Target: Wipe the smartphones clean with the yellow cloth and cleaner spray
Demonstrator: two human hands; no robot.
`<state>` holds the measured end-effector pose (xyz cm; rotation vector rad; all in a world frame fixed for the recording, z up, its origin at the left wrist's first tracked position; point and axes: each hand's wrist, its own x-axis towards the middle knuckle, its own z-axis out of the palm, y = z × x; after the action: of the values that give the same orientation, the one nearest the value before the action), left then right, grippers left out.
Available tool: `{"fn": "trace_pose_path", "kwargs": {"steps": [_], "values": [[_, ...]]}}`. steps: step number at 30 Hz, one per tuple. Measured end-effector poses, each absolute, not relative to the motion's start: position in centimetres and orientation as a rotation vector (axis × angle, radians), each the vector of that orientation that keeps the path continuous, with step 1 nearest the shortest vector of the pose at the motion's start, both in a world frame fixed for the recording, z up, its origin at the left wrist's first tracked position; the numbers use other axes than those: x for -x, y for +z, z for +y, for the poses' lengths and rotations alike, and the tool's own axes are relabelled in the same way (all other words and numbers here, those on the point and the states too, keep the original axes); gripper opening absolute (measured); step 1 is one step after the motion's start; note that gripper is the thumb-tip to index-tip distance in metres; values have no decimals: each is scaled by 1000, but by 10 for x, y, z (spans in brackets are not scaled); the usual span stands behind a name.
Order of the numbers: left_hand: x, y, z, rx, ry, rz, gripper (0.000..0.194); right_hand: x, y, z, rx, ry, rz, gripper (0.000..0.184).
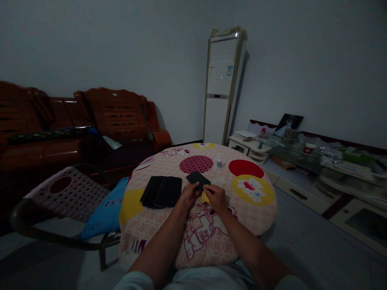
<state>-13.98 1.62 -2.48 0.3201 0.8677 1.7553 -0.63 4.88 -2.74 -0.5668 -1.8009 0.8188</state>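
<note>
My left hand [190,194] is closed on the near edge of a flat black rectangular panel [198,179], thumb on top. Whether the panel is a phone or a tablet I cannot tell. A small yellow cloth [204,197] is pinched in my right hand [216,197], right at the panel's near right corner. Left of my hands, several similar black panels [168,191] lie overlapping in a spread pile. Beyond the held panel, a small white bottle with a blue label [219,160] stands upright. Everything rests on or above the patterned tablecloth [169,225].
A metal-framed chair [72,193] with a blue cushion [110,207] stands against the table's left side. Wooden sofas [117,114] line the left wall. A tall air conditioner [222,88] fills the corner. At right runs a low cabinet [281,183] with a paper cup [308,149].
</note>
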Motion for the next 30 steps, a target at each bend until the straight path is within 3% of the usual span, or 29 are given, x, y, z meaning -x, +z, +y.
{"fn": "trace_pose_path", "kwargs": {"steps": [5,17,25,30], "values": [[141,-24,15,-336,1744,855,9,8,-25,43,502,729,-1940,17],[139,-26,15,-360,1770,824,17,5,-32,58,727,834,-1668,21],[141,-26,13,-365,1740,827,9,10,-32,40,465,698,-2044,21],[141,-26,14,-374,1728,839,11,8,-25,42,553,705,-1948,20]]}}
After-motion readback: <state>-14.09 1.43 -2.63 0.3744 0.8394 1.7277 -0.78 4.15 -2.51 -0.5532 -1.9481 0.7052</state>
